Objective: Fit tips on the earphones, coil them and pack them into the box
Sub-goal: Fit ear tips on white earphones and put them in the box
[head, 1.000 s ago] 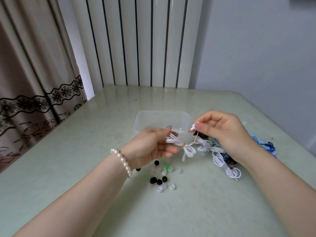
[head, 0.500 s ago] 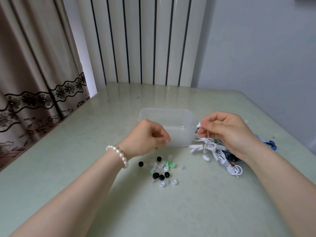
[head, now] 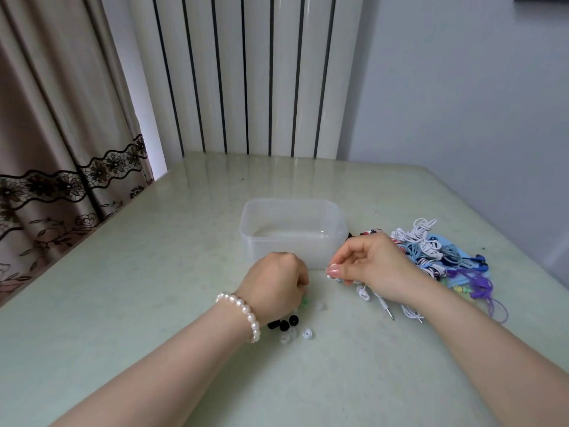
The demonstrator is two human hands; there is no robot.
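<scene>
Left hand (head: 274, 285) hides fingertips, some tips (head: 289, 323).

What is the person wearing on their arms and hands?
Both forearms are bare, with no sleeves in view. The left wrist wears a pearl bracelet of round white beads. The right hand has long polished nails. No rings or watch show.

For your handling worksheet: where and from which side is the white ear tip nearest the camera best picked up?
Probably pinch the white ear tip across its outer rim, coming straight down from above. It is a small ring lying flat on the table, apart from the black tips, with free space around it.
</scene>
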